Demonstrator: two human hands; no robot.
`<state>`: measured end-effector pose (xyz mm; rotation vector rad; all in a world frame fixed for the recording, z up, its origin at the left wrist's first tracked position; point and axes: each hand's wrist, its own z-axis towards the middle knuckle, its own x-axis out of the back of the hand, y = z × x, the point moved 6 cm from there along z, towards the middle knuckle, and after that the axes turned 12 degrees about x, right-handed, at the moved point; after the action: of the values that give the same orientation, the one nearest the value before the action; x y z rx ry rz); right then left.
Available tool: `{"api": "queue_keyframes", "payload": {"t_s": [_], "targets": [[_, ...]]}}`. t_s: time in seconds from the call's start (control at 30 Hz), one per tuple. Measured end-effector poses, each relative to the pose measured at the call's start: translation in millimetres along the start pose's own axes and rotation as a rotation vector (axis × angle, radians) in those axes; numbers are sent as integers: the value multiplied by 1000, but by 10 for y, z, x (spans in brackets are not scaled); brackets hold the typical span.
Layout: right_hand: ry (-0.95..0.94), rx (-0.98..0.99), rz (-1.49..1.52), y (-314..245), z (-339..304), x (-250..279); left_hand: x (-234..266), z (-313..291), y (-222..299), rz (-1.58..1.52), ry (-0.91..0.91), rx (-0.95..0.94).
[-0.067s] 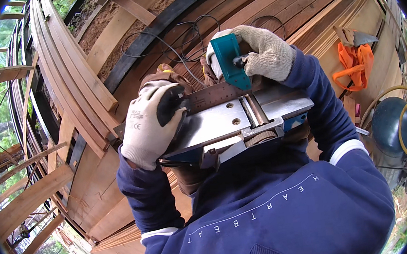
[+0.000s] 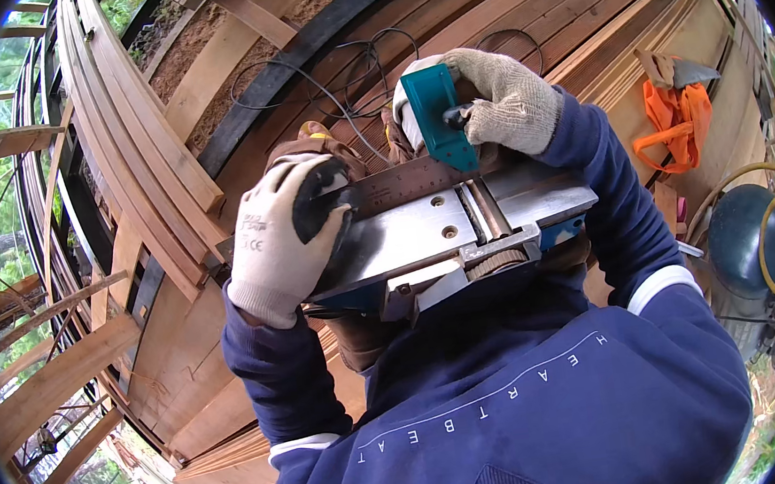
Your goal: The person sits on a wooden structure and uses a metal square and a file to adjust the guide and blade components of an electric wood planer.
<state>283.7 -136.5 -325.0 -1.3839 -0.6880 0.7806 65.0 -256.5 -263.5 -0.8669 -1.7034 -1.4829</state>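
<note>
Head view: the blue planer (image 2: 397, 241) rests metal bed up by the lap, the rusty square (image 2: 410, 183) along its far edge. Left hand (image 2: 283, 239) pinches the blade; right hand (image 2: 514, 101) clamps the teal handle (image 2: 435, 114). Aligning looks in hand, calling for steady pressure. Some fingertips are hidden; blade contact with the bed is perhaps there, hard to tell.

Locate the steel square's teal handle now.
In the head view, above centre, the teal handle is in the right hand, at the right end of the graduated blade, by the upturned planer.
</note>
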Motion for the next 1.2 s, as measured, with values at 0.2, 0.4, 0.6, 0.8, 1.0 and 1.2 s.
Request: {"api": "queue_keyframes", "payload": {"t_s": [0.2, 0.4, 0.6, 0.8, 1.0, 1.2], "targets": [[13, 44, 21, 75, -20, 31, 211, -315, 422, -2, 173, -125], [7, 105, 36, 92, 8, 7, -204, -644, 967, -28, -207, -261], [37, 188, -1, 58, 19, 16, -372, -719, 904, -42, -174, -277], [-19, 30, -57, 79, -6, 39, -367, -720, 909, -41, -166, -264], [12, 129, -31, 47, 5, 21, -366, -710, 914, -25, -181, -251], [32, 103, -15, 20, 7, 4, -369, -706, 908, -31, -179, -256]]}}
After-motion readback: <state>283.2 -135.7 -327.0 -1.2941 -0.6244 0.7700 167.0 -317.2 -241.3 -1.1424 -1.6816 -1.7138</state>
